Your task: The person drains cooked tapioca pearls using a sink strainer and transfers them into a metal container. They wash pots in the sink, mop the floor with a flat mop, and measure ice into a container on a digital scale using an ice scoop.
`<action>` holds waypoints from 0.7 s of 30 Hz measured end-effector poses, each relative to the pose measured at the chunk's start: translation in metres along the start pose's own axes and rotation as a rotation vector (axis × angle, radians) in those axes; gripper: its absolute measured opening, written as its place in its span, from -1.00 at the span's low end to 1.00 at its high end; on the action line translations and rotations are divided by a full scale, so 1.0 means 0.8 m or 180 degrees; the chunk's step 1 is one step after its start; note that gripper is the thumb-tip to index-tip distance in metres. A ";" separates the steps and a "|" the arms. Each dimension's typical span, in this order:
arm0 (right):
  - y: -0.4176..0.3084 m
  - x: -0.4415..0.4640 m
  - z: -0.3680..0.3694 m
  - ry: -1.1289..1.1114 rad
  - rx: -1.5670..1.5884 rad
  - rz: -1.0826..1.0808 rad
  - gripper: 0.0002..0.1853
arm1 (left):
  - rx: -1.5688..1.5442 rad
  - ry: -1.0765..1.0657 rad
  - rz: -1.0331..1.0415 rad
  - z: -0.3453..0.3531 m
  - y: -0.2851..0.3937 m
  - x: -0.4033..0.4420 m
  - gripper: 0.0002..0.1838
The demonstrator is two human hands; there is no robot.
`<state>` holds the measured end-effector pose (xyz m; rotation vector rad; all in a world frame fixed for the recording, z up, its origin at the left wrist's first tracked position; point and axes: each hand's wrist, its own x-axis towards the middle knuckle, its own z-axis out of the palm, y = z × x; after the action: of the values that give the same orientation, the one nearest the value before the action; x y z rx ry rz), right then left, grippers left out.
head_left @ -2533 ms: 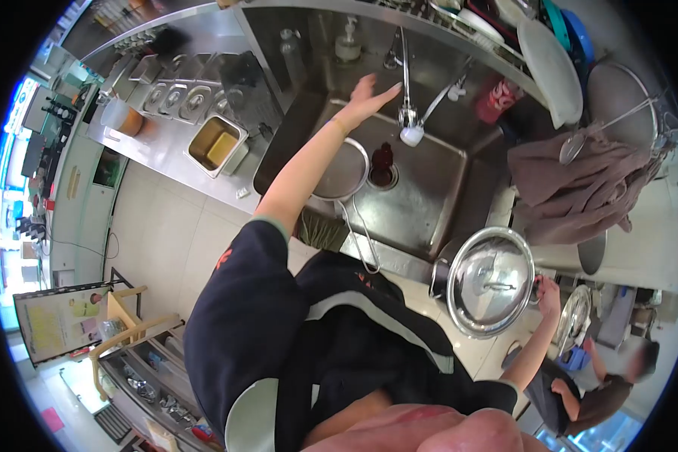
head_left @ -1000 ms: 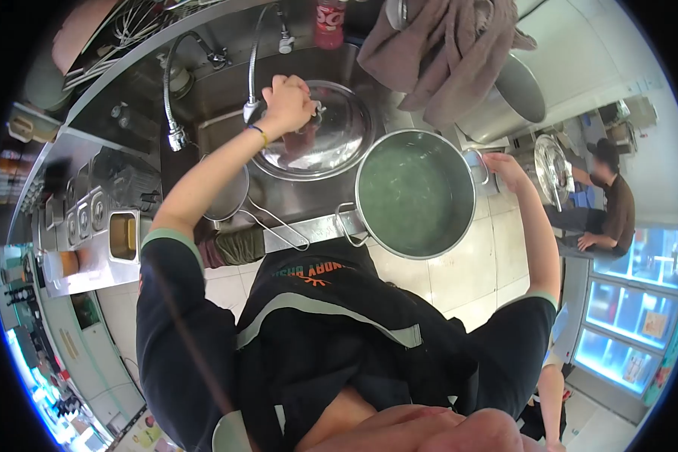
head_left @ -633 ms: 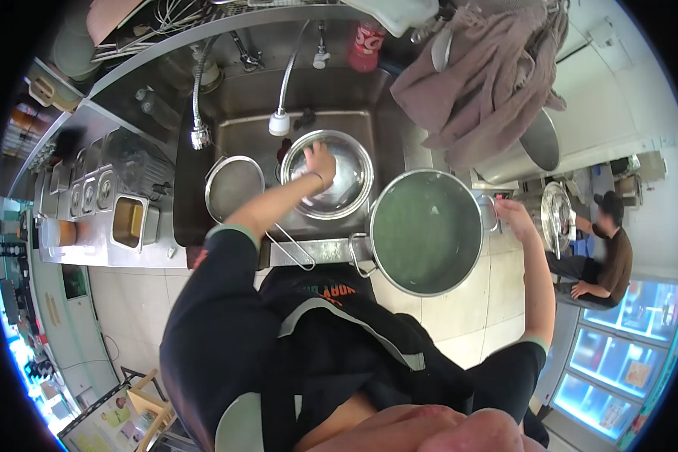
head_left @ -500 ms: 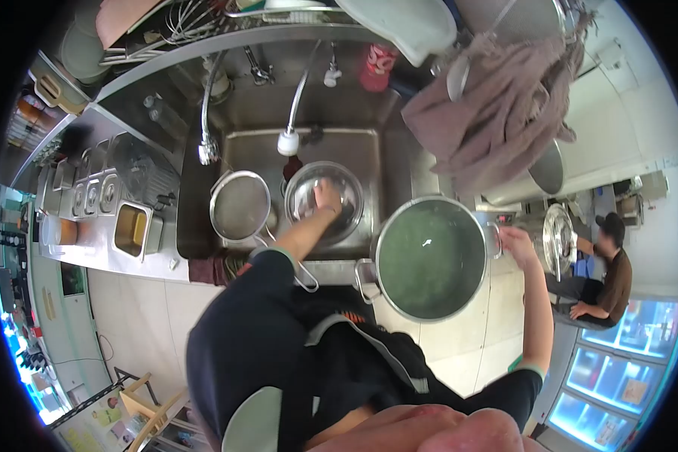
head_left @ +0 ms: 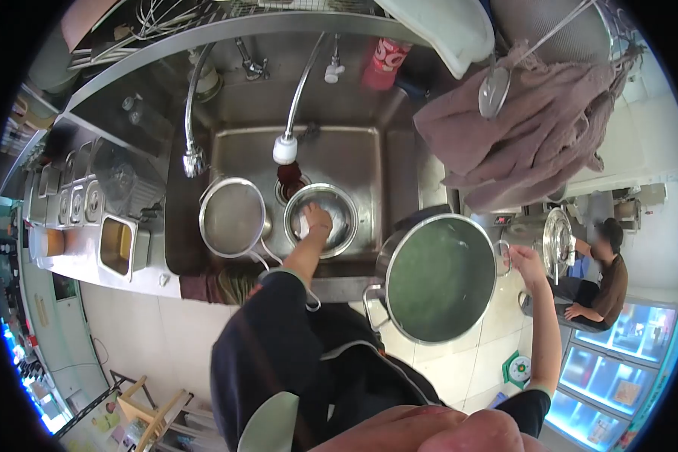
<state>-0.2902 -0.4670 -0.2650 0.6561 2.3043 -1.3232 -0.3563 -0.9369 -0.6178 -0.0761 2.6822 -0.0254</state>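
My left hand (head_left: 319, 218) reaches down into a round steel bowl (head_left: 352, 226) in the sink, its fingers curled low. A small pale patch shows beside the fingers; I cannot make out what it is. My right hand (head_left: 525, 264) grips the right side handle of a large steel stockpot (head_left: 385, 260). The pot overlaps the sink's front right corner, its greenish inside facing up. Left of the bowl lies a round mesh strainer (head_left: 233, 217), its handle reaching over the sink's front edge.
Two hose taps hang over the sink (head_left: 354, 139), one with a white head (head_left: 285, 149). A brown cloth (head_left: 527, 135) hangs at the upper right. Steel containers (head_left: 120, 245) line the left counter. A seated person (head_left: 610, 279) is at the far right beside another pot.
The view has shifted. The steel bowl sits nearer the sink's front edge, showing more of the drain behind it. My left hand has moved with it. My right hand still grips the stockpot handle.
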 end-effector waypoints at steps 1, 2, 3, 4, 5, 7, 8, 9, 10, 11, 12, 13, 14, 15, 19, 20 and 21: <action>-0.001 -0.003 -0.002 -0.0004 -0.0104 0.0001 -0.77 | -0.0201 0.0073 0.0242 -0.025 -0.004 -0.017 -0.69; 0.004 0.004 -0.003 -0.0093 -0.0026 -0.0041 -0.77 | -0.0723 -0.0022 0.0373 -0.078 -0.008 -0.053 -0.67; 0.009 0.008 -0.006 -0.0164 0.0058 -0.0076 -0.78 | -0.1246 -0.0122 0.0515 -0.133 -0.009 -0.095 -0.63; 0.003 0.004 -0.007 -0.0155 0.0050 0.0016 -0.78 | -0.1433 0.0417 0.0990 -0.146 -0.020 -0.132 -0.56; -0.005 0.001 -0.002 -0.0139 0.0047 0.0084 -0.79 | -0.2190 -0.0330 0.1130 -0.199 -0.031 -0.184 -0.48; -0.011 -0.005 0.004 -0.0130 0.0016 0.0130 -0.79 | -0.3353 -0.1853 0.1122 -0.282 -0.045 -0.286 -0.32; -0.016 -0.004 0.005 -0.0134 -0.0010 0.0108 -0.79 | -0.3641 -0.2156 0.1357 -0.289 -0.044 -0.321 -0.31; -0.016 -0.004 0.006 -0.0137 -0.0141 0.0069 -0.78 | -0.3611 -0.2299 0.1404 -0.314 -0.038 -0.357 -0.38; -0.016 -0.001 0.008 -0.0148 -0.0273 0.0018 -0.77 | -0.3607 -0.2182 0.1401 -0.309 -0.030 -0.374 -0.44; -0.018 0.002 0.010 -0.0166 -0.0403 -0.0034 -0.76 | -0.3602 -0.2063 0.1386 -0.305 -0.024 -0.384 -0.50; -0.019 0.003 0.013 -0.0131 -0.0581 -0.0078 -0.76 | -0.3787 -0.1586 0.1490 -0.289 -0.015 -0.386 -0.54; -0.022 0.005 0.019 -0.0101 -0.0756 -0.0126 -0.75 | -0.3949 -0.1098 0.1581 -0.262 -0.006 -0.380 -0.58; -0.026 0.009 0.024 -0.0065 -0.0929 -0.0186 -0.74 | -0.4088 -0.0591 0.1673 -0.259 -0.002 -0.379 -0.62; -0.027 0.013 0.027 -0.0006 -0.0920 -0.0230 -0.73 | -0.4063 -0.0449 0.1447 -0.256 -0.003 -0.382 -0.62; -0.051 0.021 0.044 0.0088 -0.1088 -0.0398 -0.69 | -0.4099 0.0088 0.0803 -0.250 -0.011 -0.393 -0.63; -0.064 0.022 0.055 0.0071 -0.1156 -0.0453 -0.69 | -0.4140 0.0091 0.0718 -0.253 -0.019 -0.397 -0.63; -0.077 0.025 0.065 0.0038 -0.1274 -0.0522 -0.69 | -0.4189 0.0097 0.0621 -0.255 -0.026 -0.401 -0.62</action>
<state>-0.3360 -0.5359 -0.2583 0.3502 2.5720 -0.8773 -0.1585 -0.9384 -0.2931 -0.2073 2.2339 1.7457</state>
